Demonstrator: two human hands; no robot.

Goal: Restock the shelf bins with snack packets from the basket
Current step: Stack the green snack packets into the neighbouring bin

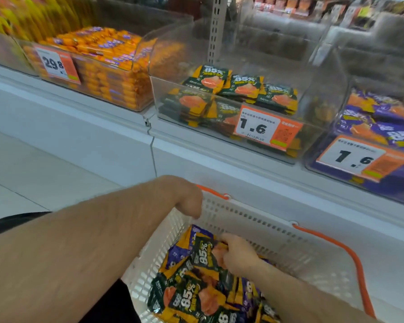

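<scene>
Right hand (237, 252) pinches a green packet (202, 251) in the basket (278, 231), left hand (187, 197) gripping its rim; best lifted clear, then laid flat in the green bin (219, 145).

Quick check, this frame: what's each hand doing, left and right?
Left hand: grips the white basket rim.
Right hand: pinches a dark green packet in the basket.
</scene>
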